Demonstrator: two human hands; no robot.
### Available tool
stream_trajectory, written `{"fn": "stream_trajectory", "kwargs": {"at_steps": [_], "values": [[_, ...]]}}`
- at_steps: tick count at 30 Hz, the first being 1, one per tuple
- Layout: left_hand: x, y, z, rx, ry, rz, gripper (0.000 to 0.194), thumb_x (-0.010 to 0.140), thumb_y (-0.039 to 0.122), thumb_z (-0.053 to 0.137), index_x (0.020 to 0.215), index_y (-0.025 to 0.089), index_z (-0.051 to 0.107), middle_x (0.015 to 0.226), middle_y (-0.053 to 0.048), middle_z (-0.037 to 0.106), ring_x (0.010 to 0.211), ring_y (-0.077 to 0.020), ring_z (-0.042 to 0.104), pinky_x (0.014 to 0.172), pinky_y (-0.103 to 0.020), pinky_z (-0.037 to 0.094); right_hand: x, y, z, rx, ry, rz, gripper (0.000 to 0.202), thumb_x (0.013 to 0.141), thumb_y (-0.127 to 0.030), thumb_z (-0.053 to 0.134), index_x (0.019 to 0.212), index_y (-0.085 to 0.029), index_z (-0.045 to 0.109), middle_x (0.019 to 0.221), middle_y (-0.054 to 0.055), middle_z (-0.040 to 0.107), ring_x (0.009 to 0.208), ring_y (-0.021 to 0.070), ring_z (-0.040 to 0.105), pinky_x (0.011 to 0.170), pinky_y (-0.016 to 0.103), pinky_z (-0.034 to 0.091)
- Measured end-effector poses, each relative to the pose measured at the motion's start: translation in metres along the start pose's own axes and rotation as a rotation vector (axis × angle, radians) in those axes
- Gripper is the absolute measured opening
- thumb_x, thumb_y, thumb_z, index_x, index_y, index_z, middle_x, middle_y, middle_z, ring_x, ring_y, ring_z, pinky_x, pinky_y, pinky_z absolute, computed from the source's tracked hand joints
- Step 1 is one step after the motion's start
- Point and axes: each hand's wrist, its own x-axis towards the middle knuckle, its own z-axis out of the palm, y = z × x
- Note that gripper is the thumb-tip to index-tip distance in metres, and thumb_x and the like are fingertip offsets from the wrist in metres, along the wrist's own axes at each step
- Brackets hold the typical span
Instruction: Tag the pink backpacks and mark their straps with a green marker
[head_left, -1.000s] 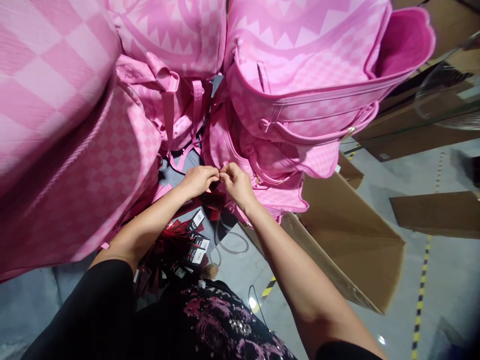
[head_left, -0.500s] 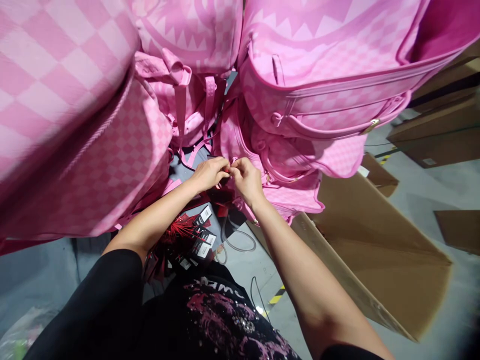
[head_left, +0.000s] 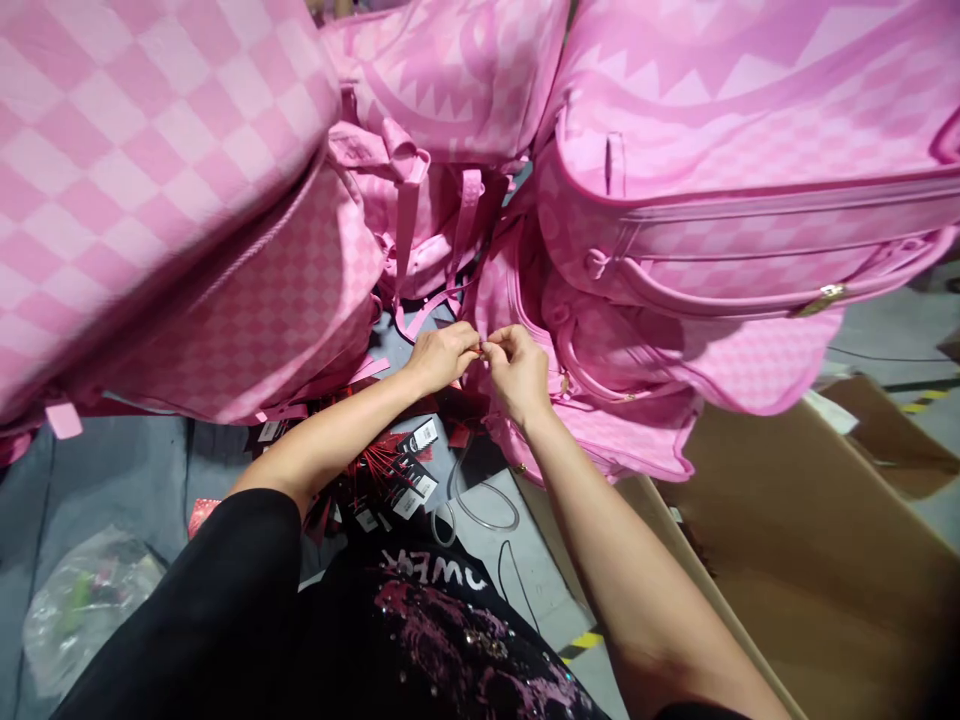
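My left hand [head_left: 444, 358] and my right hand [head_left: 517, 372] meet fingertip to fingertip in front of the pink bags. Both are closed in a pinch on a thin red string [head_left: 478, 349], of which only a short bit shows between them. Just behind my right hand is a pink bag [head_left: 499, 285] with a curved handle. Below my left forearm lies a bunch of black hang tags [head_left: 409, 500] with white labels and red strings [head_left: 379, 458]. Whatever hangs from the pinched string is mostly hidden by my hands.
Large pink checkered bags [head_left: 247, 290] rise at the left, and more pink bags [head_left: 720, 240] are stacked at the right. An open cardboard box [head_left: 810, 560] stands on the floor at right. A clear plastic bag [head_left: 90, 610] lies on the grey surface [head_left: 150, 460] at left.
The view has shifted, so bags and hands appear farther right and slightly lower. More of the grey surface and plastic bag shows at left. Both hands keep their pinch together.
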Motion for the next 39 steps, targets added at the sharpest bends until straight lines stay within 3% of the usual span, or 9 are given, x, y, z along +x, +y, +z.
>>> {"fn": "stream_trajectory", "kwargs": {"at_steps": [4,6,9,15,21,26,30,35,39], "values": [[-0.032,-0.02,-0.024,-0.182,0.125,-0.046,0.042,0.086,0.02,0.066,0.126,0.019,0.058,0.129,-0.009,0.06,0.108,-0.0186,0.061,0.093,-0.03,0.049,-0.034,-0.02,0.004,-0.326,0.019,-0.252,0.036,0.091,-0.021,0.043,0.123,-0.015,0.058,0.126,0.019,0.057,0.109,0.0307,0.056,0.088,0.045,0.045],[-0.071,-0.034,-0.037,-0.214,0.165,-0.18,0.04,0.086,0.026,0.066,0.125,0.019,0.059,0.124,-0.008,0.063,0.102,-0.018,0.064,0.09,-0.03,0.05,-0.065,-0.021,0.021,-0.404,-0.191,-0.326,0.039,0.094,-0.019,0.038,0.128,-0.015,0.056,0.138,0.02,0.05,0.118,0.0317,0.05,0.093,0.046,0.041],[-0.142,-0.05,-0.042,-0.151,0.215,-0.378,0.022,0.091,0.032,0.059,0.108,0.02,0.066,0.109,-0.006,0.07,0.101,-0.019,0.065,0.094,-0.032,0.049,-0.112,-0.008,0.065,-0.433,-0.687,-0.26,0.032,0.098,-0.021,0.037,0.115,-0.016,0.064,0.114,0.014,0.065,0.102,0.0259,0.058,0.09,0.04,0.041],[-0.218,-0.06,-0.011,-0.011,0.118,-0.51,0.067,0.078,0.04,0.074,0.138,0.022,0.049,0.128,-0.009,0.064,0.12,-0.026,0.058,0.106,-0.042,0.043,-0.147,0.013,0.135,-0.454,-0.861,-0.185,0.025,0.097,-0.026,0.046,0.105,-0.016,0.067,0.106,0.012,0.069,0.098,0.0243,0.062,0.086,0.035,0.04],[-0.214,-0.071,0.019,-0.036,0.237,-0.693,0.033,0.09,0.036,0.057,0.121,0.023,0.061,0.111,-0.007,0.072,0.099,-0.0228,0.067,0.095,-0.037,0.05,-0.136,-0.003,0.112,-0.568,-0.839,-0.111,0.021,0.089,-0.014,0.05,0.097,-0.017,0.069,0.102,0.013,0.07,0.095,0.0244,0.064,0.088,0.036,0.038],[-0.214,-0.077,0.009,-0.022,0.352,-0.789,0.043,0.092,0.037,0.052,0.131,0.02,0.053,0.123,-0.013,0.066,0.112,-0.0289,0.063,0.1,-0.044,0.047,-0.133,-0.016,0.059,-0.592,-0.727,0.066,0.014,0.084,-0.015,0.057,0.074,-0.019,0.065,0.079,0.008,0.071,0.076,0.0218,0.066,0.069,0.03,0.04],[-0.195,-0.038,-0.004,0.028,0.438,-0.59,0.053,0.089,0.038,0.058,0.137,0.018,0.051,0.138,-0.015,0.055,0.132,-0.0332,0.048,0.112,-0.05,0.035,-0.121,-0.038,0.037,-0.497,-0.544,0.091,0.022,0.096,-0.023,0.045,0.085,-0.023,0.064,0.087,0.001,0.071,0.078,0.0161,0.065,0.069,0.025,0.04],[-0.155,0.029,0.009,-0.566,0.373,-0.455,0.021,0.089,0.035,0.056,0.102,0.023,0.068,0.101,-0.005,0.074,0.094,-0.0215,0.068,0.09,-0.035,0.054,-0.116,-0.046,0.031,-0.153,-0.305,0.036,0.02,0.089,-0.025,0.048,0.077,-0.022,0.064,0.078,0.002,0.069,0.07,0.0176,0.062,0.065,0.027,0.042],[-0.121,0.049,0.016,-0.643,0.418,-0.391,0.017,0.089,0.033,0.057,0.085,0.024,0.07,0.089,-0.001,0.075,0.082,-0.0186,0.069,0.079,-0.031,0.055,-0.102,-0.035,0.003,-0.064,-0.264,-0.027,0.023,0.089,-0.03,0.047,0.082,-0.02,0.067,0.084,0.005,0.071,0.076,0.0195,0.065,0.072,0.029,0.049]]}}
